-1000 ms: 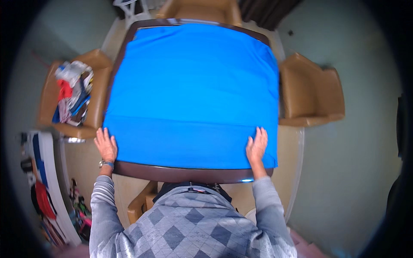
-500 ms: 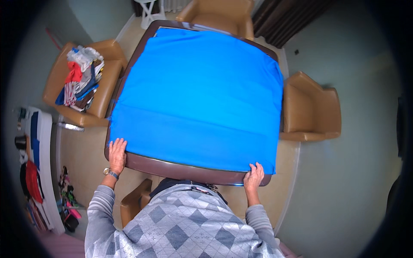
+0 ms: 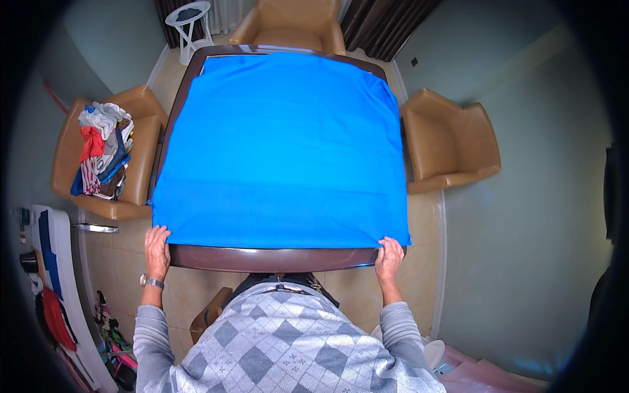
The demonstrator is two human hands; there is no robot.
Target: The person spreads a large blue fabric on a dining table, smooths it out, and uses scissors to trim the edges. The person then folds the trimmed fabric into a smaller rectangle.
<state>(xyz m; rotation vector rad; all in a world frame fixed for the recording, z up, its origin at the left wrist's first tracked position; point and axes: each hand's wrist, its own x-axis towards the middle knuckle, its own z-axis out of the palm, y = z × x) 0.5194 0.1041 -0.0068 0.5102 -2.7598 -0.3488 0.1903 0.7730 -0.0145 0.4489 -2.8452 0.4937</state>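
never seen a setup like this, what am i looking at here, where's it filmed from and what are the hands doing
There's no machine: these are a person's own bare hands, the left hand and the right hand. The view comes from a wide camera worn on the head, looking down, so straight edges bend and the picture's left is the person's left.

A blue cloth covers most of a dark brown table. Each hand appears to grip the cloth near one of its two near corners. To the left, a pile of clothes sits on a tan armchair.
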